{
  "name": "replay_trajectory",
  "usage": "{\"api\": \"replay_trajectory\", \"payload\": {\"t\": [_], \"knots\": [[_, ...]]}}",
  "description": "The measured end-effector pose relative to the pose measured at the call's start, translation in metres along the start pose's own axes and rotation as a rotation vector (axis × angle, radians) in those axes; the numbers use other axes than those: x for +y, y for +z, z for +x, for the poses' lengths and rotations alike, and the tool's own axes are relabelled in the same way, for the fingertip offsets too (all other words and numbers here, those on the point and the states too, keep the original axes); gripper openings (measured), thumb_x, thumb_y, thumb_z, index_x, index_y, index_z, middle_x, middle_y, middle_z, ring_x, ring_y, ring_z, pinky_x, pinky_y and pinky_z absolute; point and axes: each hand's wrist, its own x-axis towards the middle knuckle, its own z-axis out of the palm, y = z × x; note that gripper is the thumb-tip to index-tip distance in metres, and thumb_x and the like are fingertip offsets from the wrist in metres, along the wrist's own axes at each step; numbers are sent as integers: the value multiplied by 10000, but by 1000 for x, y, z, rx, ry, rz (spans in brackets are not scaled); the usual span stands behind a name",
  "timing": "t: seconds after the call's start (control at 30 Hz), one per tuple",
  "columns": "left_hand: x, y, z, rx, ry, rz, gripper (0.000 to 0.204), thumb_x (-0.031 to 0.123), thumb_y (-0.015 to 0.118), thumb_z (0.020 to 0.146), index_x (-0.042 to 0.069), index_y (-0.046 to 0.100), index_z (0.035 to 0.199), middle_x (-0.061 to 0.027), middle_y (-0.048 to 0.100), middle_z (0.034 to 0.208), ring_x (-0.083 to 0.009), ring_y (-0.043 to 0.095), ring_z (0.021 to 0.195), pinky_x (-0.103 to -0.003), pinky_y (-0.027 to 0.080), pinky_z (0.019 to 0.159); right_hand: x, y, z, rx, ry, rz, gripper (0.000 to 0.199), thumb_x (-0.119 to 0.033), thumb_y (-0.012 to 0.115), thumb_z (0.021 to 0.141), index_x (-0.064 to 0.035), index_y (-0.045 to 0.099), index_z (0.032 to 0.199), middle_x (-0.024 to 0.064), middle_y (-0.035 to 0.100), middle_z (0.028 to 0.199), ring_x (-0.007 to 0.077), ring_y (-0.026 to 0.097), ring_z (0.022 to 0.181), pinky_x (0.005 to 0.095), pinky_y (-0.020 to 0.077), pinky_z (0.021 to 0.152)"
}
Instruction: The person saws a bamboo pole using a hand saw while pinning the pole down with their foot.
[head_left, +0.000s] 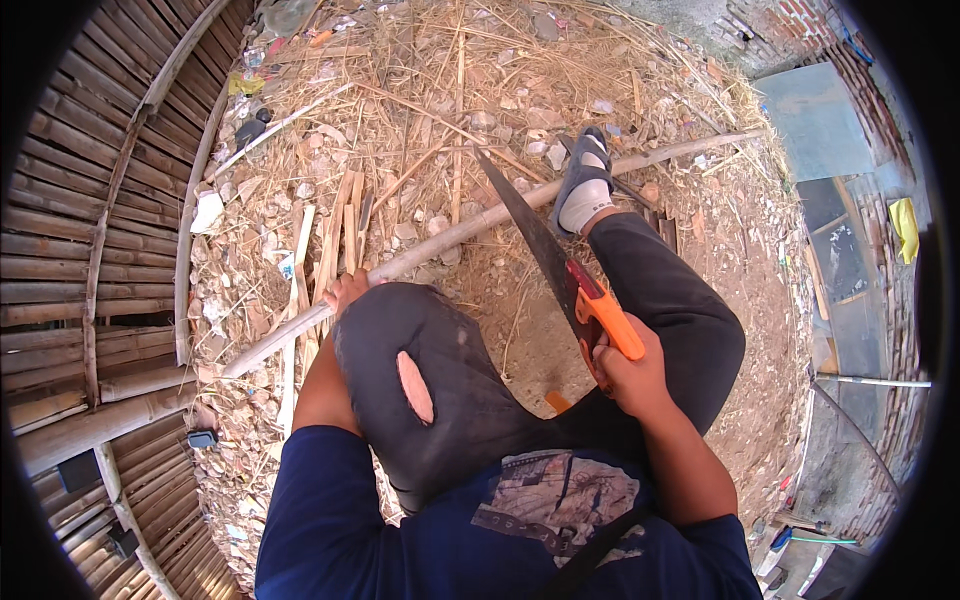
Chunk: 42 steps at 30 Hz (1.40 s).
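My right hand [632, 372] is wrapped round the orange handle of a handsaw [535, 240]. The saw's dark blade slants up and left, its tip beyond a long pale wooden pole [470, 228]. In this view the blade crosses over the pole; whether it touches it I cannot tell. The pole lies slantwise in front of me, running from lower left to upper right. Beside my bent left knee, my left hand [347, 290] grips the pole, partly hidden by the knee. My sandalled right foot [584, 190] is set against the pole farther along.
Several split wood strips [345, 225] lie just past my left hand. Straw, stones and litter cover the ground [700, 260]. A bamboo slat wall [80, 230] rises at the left. Grey sheets [815, 120] and a yellow wrapper [904, 228] lie at the right.
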Motion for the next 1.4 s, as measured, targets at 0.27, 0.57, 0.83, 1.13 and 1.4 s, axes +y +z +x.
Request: {"api": "replay_trajectory", "payload": {"t": [0.27, 0.57, 0.83, 1.13, 1.4], "knots": [[-5, -14, 3, -50, -10, 21, 706, 647, 594, 953, 119, 571, 1421, -191, 544, 1429, -401, 430, 1416, -699, 148, 1190, 28, -2, 7, -81, 44, -21, 70, -21, 637, 862, -27, 582, 904, 37, 631, 856, 105, 591, 747, 281, 499, 710], [-1, -26, 4, -6, 80, 13, 718, 665, 700, 867, 111, 631, 1319, -176, 638, 1316, -368, 528, 1337, -654, 307, 1121, 36, -13, -10, -91, 98, -68, 85, -39, 630, 857, -11, 610, 934, 47, 647, 878, 111, 611, 775, 288, 511, 740], [-4, -53, 37, -224, 179, 150, 439, 368, 802, 823, 139, 710, 1185, -116, 753, 1131, -290, 731, 1078, -437, 587, 926, 25, -2, -12, -89, 66, -153, 97, -53, 630, 864, -2, 616, 945, 48, 664, 864, 111, 617, 760, 283, 513, 728], [-3, -31, 19, -15, 141, 144, 303, 238, 736, 870, 132, 671, 1147, -126, 753, 1076, -299, 745, 1037, -447, 591, 884, 19, -3, -24, -95, 72, -242, 121, -42, 633, 849, 6, 617, 958, 54, 655, 858, 121, 610, 735, 290, 511, 716], [-3, -23, 16, 63, 180, 112, 234, 179, 713, 882, 124, 662, 1104, -124, 751, 1049, -318, 740, 1016, -461, 587, 873, 40, 31, 30, -80, 100, -263, 131, -33, 615, 858, 13, 610, 981, 51, 645, 882, 122, 613, 793, 289, 509, 749]]}}
